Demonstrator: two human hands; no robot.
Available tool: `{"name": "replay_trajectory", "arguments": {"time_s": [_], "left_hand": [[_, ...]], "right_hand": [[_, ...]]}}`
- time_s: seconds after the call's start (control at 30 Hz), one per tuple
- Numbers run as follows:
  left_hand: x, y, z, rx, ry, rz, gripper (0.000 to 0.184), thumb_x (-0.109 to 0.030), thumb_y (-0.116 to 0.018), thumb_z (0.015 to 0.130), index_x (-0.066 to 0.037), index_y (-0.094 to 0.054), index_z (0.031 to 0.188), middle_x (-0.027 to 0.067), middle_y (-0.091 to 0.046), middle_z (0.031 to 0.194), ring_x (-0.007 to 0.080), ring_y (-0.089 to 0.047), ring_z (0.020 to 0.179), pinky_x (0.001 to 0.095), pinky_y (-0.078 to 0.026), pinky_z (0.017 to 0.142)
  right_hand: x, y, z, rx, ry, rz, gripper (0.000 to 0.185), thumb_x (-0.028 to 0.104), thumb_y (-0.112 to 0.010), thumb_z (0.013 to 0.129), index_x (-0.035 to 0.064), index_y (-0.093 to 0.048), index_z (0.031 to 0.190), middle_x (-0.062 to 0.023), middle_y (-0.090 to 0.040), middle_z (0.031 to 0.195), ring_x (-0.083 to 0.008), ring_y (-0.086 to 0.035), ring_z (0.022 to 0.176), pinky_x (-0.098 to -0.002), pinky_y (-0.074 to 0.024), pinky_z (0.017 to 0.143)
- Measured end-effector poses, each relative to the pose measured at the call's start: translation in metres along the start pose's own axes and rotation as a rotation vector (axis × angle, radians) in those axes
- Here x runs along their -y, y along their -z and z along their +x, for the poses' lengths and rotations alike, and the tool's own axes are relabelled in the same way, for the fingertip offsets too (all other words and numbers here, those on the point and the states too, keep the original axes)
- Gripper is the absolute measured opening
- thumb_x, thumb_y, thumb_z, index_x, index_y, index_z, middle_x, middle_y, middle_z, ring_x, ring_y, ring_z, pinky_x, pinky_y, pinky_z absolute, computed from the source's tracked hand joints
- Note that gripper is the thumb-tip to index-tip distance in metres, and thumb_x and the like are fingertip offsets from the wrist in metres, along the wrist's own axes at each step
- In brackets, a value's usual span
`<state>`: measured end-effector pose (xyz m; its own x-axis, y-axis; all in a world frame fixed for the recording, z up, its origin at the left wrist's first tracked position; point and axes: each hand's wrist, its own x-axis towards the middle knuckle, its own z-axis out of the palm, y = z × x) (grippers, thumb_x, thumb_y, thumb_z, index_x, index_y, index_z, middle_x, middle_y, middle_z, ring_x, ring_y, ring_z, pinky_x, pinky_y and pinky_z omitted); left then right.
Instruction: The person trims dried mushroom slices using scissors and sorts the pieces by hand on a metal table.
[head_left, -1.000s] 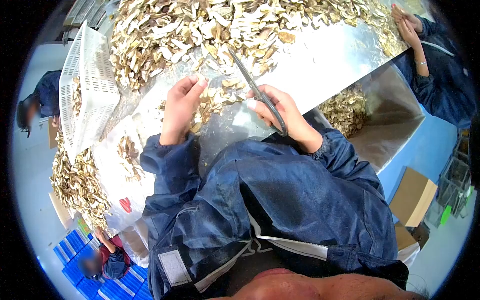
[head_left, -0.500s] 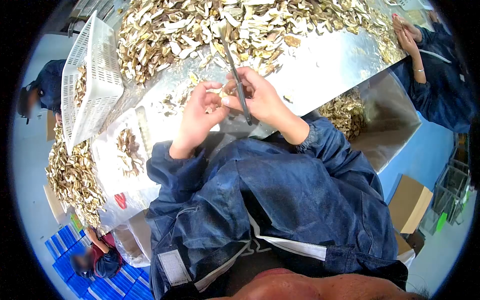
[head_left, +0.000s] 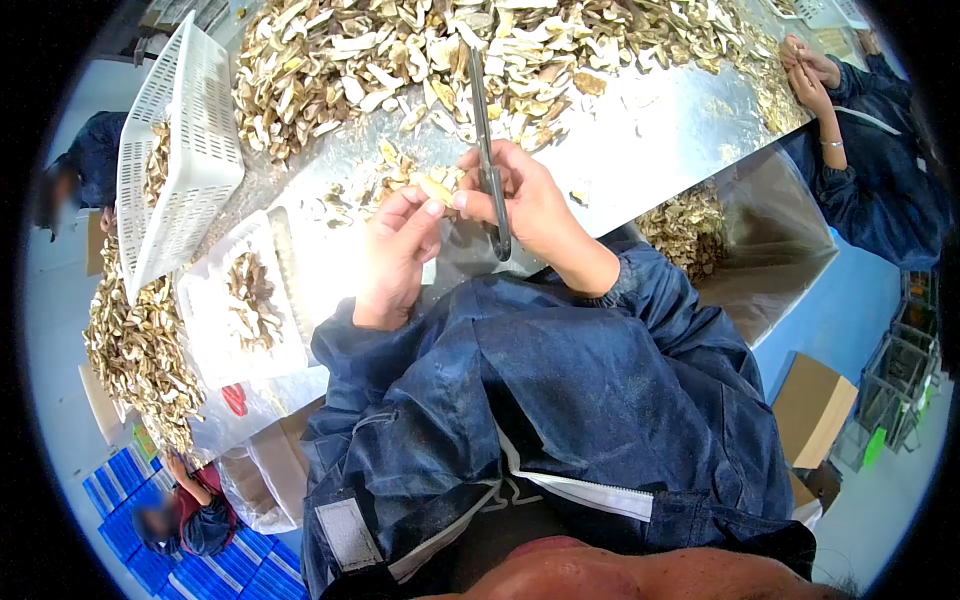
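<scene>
Across the top of the frame, your counter carries the main heap. Below it, near the centre, a slice sits between your left hand and your right hand, with the scissors in the right, pointing up over the heap's near edge. At upper left you have a basket, below it a tray, and left of that a second heap. Right of centre, past the counter's edge, a bin holds more slices.
</scene>
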<state>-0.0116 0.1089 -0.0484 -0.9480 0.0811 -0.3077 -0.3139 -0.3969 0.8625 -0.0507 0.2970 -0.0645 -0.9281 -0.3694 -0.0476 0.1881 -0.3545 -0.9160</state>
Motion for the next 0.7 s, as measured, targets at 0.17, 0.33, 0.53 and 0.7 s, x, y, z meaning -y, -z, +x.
{"name": "replay_trajectory", "arguments": {"time_s": [0.17,0.33,0.53,0.7], "left_hand": [[-0.005,-0.006,-0.002,-0.008,0.002,0.111,0.005,-0.008,-0.067,0.097,-0.005,-0.064,0.1,-0.0061,-0.056,0.074,0.0009,-0.039,0.056,0.0193,-0.027,0.05],[-0.007,-0.006,-0.002,0.014,0.078,0.193,0.006,-0.009,-0.068,0.097,-0.005,-0.063,0.097,-0.0068,-0.053,0.071,0.0008,-0.039,0.055,0.0193,-0.026,0.049],[-0.001,-0.003,0.0,0.035,0.099,0.122,0.004,-0.009,-0.062,0.099,-0.006,-0.06,0.1,-0.0068,-0.046,0.067,0.0038,-0.037,0.052,0.0224,-0.025,0.048],[-0.004,-0.003,0.001,0.007,0.13,-0.024,0.002,-0.006,-0.059,0.098,-0.007,-0.058,0.1,-0.0034,-0.049,0.071,0.0061,-0.042,0.058,0.0226,-0.029,0.05]], "right_hand": [[-0.006,-0.001,0.001,0.008,0.047,-0.099,0.042,0.011,-0.081,0.087,0.003,-0.059,0.123,0.0007,-0.064,0.09,-0.0069,-0.061,0.082,-0.0223,-0.0497,0.073],[-0.009,0.003,0.002,0.028,0.048,-0.082,0.043,0.013,-0.081,0.088,0.0029,-0.059,0.124,0.002,-0.062,0.091,-0.0067,-0.06,0.082,-0.0219,-0.0494,0.074],[-0.001,0.003,-0.001,0.032,-0.035,0.006,0.04,0.012,-0.08,0.089,0.0032,-0.06,0.122,0.0011,-0.064,0.092,-0.0067,-0.06,0.082,-0.0217,-0.0497,0.073],[-0.002,0.007,0.001,-0.012,-0.007,0.005,0.04,0.012,-0.08,0.088,0.0033,-0.059,0.122,0.0007,-0.064,0.093,-0.007,-0.061,0.082,-0.0225,-0.0503,0.073]]}}
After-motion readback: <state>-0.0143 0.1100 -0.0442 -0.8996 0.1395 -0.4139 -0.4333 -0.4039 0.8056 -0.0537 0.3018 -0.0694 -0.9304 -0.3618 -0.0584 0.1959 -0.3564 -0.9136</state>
